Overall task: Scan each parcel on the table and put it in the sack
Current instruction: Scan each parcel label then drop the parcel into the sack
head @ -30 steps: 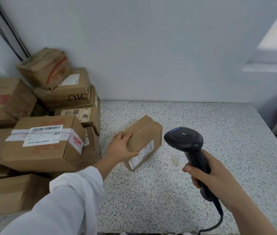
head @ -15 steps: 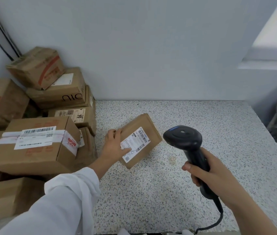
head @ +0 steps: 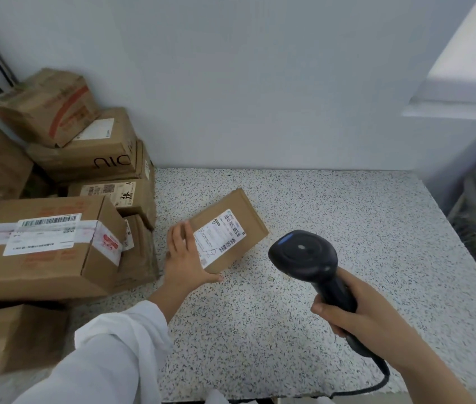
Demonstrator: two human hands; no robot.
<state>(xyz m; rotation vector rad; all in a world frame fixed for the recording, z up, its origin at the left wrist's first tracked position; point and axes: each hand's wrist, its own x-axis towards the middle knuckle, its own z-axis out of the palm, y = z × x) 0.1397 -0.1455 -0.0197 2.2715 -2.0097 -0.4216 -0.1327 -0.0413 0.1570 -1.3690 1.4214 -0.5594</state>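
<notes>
Your left hand (head: 185, 259) lies open, fingers straight and flat against the near-left end of a small, flat brown cardboard parcel (head: 239, 211), with the thumb spread out along its near edge. Your right hand (head: 359, 319) is wrapped tight round the handle of a black plastic pistol-shaped barcode scanner (head: 303, 255), whose rounded, glossy head hangs above the desk just right of the parcel, apart from it.

The parcel rests flat on the speckled white-and-grey stone desk (head: 362, 228), near its middle. Its long axis runs diagonally from near-left to far-right. A white paper label (head: 220, 237) with printed barcodes faces up on the end nearest your left hand; its text is too small to read.

Rough brown cardboard boxes (head: 56, 252), some taped and labelled, are piled on the left of the desk against the plain pale wall (head: 260, 83); the frame cuts off several. A loose white fabric sleeve (head: 108, 360) covers your left forearm. The scanner's dark cable (head: 384, 377) drops behind your right wrist and passes out of sight. At the right edge sits a blurred grey shape you cannot identify.
</notes>
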